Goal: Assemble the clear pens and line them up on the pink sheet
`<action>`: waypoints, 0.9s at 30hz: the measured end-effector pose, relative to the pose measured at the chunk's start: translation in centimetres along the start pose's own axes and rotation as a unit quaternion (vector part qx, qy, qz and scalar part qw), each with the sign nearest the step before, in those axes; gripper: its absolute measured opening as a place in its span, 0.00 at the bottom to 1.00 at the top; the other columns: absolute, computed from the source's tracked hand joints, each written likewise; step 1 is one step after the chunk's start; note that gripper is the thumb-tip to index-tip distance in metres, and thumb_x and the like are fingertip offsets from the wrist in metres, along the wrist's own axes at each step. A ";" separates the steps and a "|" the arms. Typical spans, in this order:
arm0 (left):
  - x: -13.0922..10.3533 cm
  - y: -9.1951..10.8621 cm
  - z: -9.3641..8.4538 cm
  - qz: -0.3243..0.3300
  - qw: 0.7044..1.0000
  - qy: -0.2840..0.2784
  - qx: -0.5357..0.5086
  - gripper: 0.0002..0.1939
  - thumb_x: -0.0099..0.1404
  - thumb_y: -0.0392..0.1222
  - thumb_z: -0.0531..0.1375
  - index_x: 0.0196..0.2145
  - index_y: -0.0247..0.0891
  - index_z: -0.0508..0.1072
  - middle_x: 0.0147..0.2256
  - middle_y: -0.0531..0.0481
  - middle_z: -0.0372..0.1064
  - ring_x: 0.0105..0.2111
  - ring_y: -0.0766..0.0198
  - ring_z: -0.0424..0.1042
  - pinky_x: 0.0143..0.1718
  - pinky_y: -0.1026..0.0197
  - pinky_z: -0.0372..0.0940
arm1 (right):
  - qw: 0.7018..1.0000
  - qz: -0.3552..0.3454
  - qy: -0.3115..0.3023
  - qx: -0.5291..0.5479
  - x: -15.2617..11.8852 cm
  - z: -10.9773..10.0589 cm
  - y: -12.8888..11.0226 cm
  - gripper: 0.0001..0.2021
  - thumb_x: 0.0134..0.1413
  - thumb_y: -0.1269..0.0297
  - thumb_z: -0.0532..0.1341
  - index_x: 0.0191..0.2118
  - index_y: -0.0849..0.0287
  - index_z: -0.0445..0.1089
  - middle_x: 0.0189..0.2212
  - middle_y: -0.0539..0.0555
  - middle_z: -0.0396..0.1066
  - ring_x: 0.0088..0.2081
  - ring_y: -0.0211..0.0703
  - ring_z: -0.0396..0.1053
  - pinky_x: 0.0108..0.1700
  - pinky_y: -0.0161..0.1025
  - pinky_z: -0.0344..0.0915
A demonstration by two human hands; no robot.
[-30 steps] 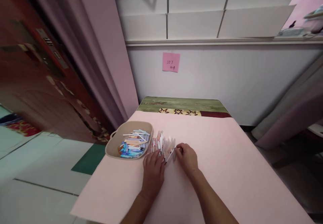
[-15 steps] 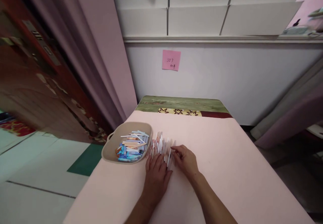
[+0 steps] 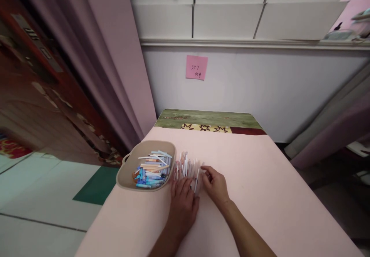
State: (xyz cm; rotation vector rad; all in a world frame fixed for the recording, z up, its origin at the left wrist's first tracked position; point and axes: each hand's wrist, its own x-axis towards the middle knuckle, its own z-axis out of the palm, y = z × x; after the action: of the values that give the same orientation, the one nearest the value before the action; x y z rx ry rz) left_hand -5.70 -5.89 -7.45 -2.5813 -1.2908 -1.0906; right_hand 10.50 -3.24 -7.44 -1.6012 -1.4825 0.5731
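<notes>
A group of slim pens (image 3: pixel 184 165), white, pinkish and clear, lies side by side on the table to the right of the basket. My left hand (image 3: pixel 184 201) rests palm down over their near ends, fingers stretched out. One white stick-like pen (image 3: pixel 197 180) leans a little apart at the group's right side. Just right of it is my right hand (image 3: pixel 215 185), fingers curled and index finger and thumb close together at a pale, see-through edge. Whatever lies between those fingertips is too small and blurred to name.
A beige basket (image 3: pixel 123 180) with a handle holds many blue, white and orange pens at the table's left edge. A pink cloth (image 3: pixel 260 195) covers the table, with a green patterned strip (image 3: pixel 202 117) at the far end. Behind stands a wall with a pink note (image 3: pixel 196 67).
Both hands have shifted slightly right, and the right-hand pens with them. My right fingertips have moved a little away from the white pen's top. The basket looks almost unmoved.
</notes>
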 end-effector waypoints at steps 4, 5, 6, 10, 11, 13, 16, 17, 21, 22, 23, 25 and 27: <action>0.0 0.0 -0.2 0.004 0.999 0.036 0.012 0.08 0.61 0.32 0.56 0.37 0.35 0.72 0.48 0.39 0.72 0.54 0.50 0.65 0.58 0.40 0.51 | 0.998 0.021 0.032 0.042 0.1 0.0 0.5 0.13 0.55 0.62 0.54 0.42 0.59 0.72 0.20 0.47 0.66 0.21 0.35 0.62 0.25 0.31 0.59; 0.0 0.0 -0.3 0.003 0.999 0.047 0.013 0.07 0.61 0.32 0.56 0.36 0.36 0.72 0.48 0.39 0.72 0.53 0.50 0.66 0.58 0.41 0.52 | 0.998 0.021 0.038 0.042 0.0 0.0 0.6 0.13 0.55 0.62 0.54 0.42 0.59 0.72 0.20 0.47 0.66 0.20 0.36 0.62 0.25 0.31 0.58; 0.1 0.0 -0.5 0.002 0.998 0.057 0.012 0.06 0.60 0.32 0.56 0.35 0.36 0.72 0.48 0.39 0.72 0.53 0.51 0.66 0.57 0.41 0.53 | 0.998 0.018 0.043 0.038 0.0 0.0 0.6 0.13 0.55 0.62 0.54 0.42 0.59 0.72 0.20 0.47 0.66 0.21 0.36 0.62 0.25 0.31 0.59; 0.5 0.1 -1.3 -0.010 0.997 0.082 0.004 0.04 0.60 0.32 0.57 0.29 0.38 0.69 0.47 0.40 0.72 0.53 0.51 0.66 0.56 0.43 0.55 | 0.999 -0.020 0.034 -0.007 -0.2 -0.1 0.6 0.12 0.55 0.62 0.55 0.40 0.56 0.75 0.23 0.49 0.70 0.23 0.36 0.65 0.28 0.32 0.60; 0.6 0.2 -1.4 -0.011 0.996 0.087 0.003 0.04 0.60 0.32 0.57 0.28 0.38 0.69 0.47 0.40 0.72 0.53 0.51 0.66 0.56 0.43 0.56 | 0.999 -0.028 0.028 -0.015 -0.2 -0.2 0.5 0.12 0.55 0.61 0.56 0.40 0.56 0.75 0.23 0.49 0.70 0.23 0.37 0.65 0.28 0.32 0.60; 0.7 0.3 -1.6 -0.008 0.996 0.093 0.001 0.05 0.60 0.32 0.57 0.28 0.38 0.68 0.47 0.40 0.72 0.53 0.51 0.66 0.56 0.44 0.56 | 0.999 -0.031 0.025 -0.014 -0.2 -0.4 0.3 0.13 0.56 0.59 0.57 0.43 0.57 0.74 0.21 0.48 0.68 0.22 0.36 0.63 0.27 0.32 0.59; 0.7 0.4 -1.6 -0.001 0.996 0.088 0.002 0.04 0.60 0.32 0.57 0.28 0.38 0.68 0.47 0.40 0.72 0.53 0.51 0.66 0.56 0.44 0.56 | 0.999 -0.023 0.025 0.029 -0.2 -0.8 -0.3 0.14 0.58 0.56 0.56 0.40 0.59 0.74 0.17 0.46 0.62 0.20 0.35 0.59 0.25 0.31 0.55; 0.7 0.4 -1.5 0.001 0.996 0.085 0.003 0.04 0.60 0.32 0.57 0.29 0.38 0.69 0.47 0.40 0.72 0.53 0.51 0.66 0.56 0.43 0.55 | 0.998 -0.027 0.014 0.048 -0.3 -0.9 -0.5 0.14 0.58 0.55 0.56 0.35 0.60 0.74 0.17 0.46 0.62 0.20 0.34 0.58 0.25 0.31 0.55; 0.6 0.4 -1.3 0.019 0.997 0.080 0.009 0.04 0.61 0.31 0.57 0.32 0.37 0.71 0.47 0.40 0.72 0.53 0.52 0.66 0.57 0.43 0.54 | 0.989 -0.054 -0.063 0.120 -0.9 -0.7 -1.7 0.16 0.56 0.54 0.59 0.27 0.61 0.72 0.18 0.47 0.63 0.21 0.33 0.58 0.24 0.30 0.54; 0.6 0.4 -1.3 0.025 0.996 0.080 0.008 0.05 0.61 0.31 0.57 0.33 0.37 0.71 0.47 0.40 0.73 0.53 0.53 0.66 0.58 0.43 0.54 | 0.986 -0.054 -0.076 0.139 -1.0 -0.6 -1.9 0.15 0.56 0.53 0.59 0.27 0.61 0.71 0.18 0.47 0.63 0.21 0.33 0.58 0.24 0.30 0.55; 0.7 0.4 -1.4 0.029 0.996 0.079 0.005 0.05 0.62 0.31 0.56 0.34 0.37 0.71 0.47 0.41 0.73 0.52 0.53 0.66 0.58 0.43 0.54 | 0.983 -0.051 -0.082 0.157 -1.1 -0.4 -2.0 0.15 0.55 0.53 0.59 0.27 0.61 0.71 0.18 0.47 0.64 0.21 0.34 0.59 0.24 0.30 0.55; 0.8 0.5 -1.6 0.031 0.997 0.074 -0.002 0.05 0.62 0.32 0.57 0.35 0.38 0.72 0.47 0.41 0.72 0.53 0.53 0.66 0.58 0.44 0.54 | 0.980 -0.026 -0.062 0.187 -1.0 -0.3 -2.0 0.16 0.57 0.52 0.57 0.28 0.60 0.70 0.20 0.48 0.66 0.22 0.34 0.61 0.25 0.30 0.57; 0.9 0.6 -1.9 0.021 0.997 0.069 -0.009 0.06 0.63 0.33 0.57 0.36 0.38 0.72 0.47 0.42 0.72 0.52 0.54 0.66 0.57 0.44 0.54 | 0.980 0.021 -0.009 0.200 -0.7 -0.5 -1.5 0.19 0.60 0.49 0.52 0.31 0.60 0.69 0.20 0.49 0.66 0.20 0.35 0.61 0.24 0.30 0.58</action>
State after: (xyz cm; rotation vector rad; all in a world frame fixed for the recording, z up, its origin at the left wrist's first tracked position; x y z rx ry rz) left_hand -5.99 -6.35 -5.31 -2.4839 -1.1957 -1.2519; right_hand 9.92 -4.14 -6.15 -1.3161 -1.2514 0.8520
